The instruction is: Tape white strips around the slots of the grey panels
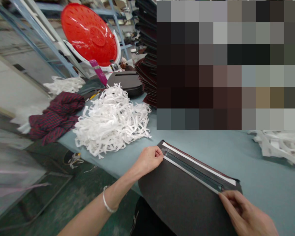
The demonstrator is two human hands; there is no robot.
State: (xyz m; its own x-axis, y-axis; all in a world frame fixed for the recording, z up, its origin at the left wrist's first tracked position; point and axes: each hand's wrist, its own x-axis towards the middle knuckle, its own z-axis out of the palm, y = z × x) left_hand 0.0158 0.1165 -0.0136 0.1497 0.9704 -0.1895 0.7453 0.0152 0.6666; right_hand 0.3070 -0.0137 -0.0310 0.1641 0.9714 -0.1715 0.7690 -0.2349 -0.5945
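Beneath everything runs my pale blue-green, cloth-like tabletop (pixel 211 144), with its near edge crossing from 9 toward 6 o'clock of my view. On it, at 5 o'clock, lies the flat, matte black sheet with a rounded side (pixel 182 193), reaching over that near edge. A loose heap of thin white ribbon strips (pixel 113 121) sits close in at 9 o'clock. The round, red plastic basket with small holes (pixel 90 34) leans at 11, and a crumpled dark cloth with red stripes (pixel 56 116) lies at 9, beyond the heap. My right hand (pixel 248 209) is at the sheet's slot, at its 4 o'clock end, thumb and fingertips pinched narrowly on the lower straight white strip (pixel 190 173). My left hand (pixel 149 160) closes its curled fingers on that strip's 10 o'clock end; I cannot tell whether they catch the sheet too. A slim white bracelet (pixel 107 201) circles my left wrist.
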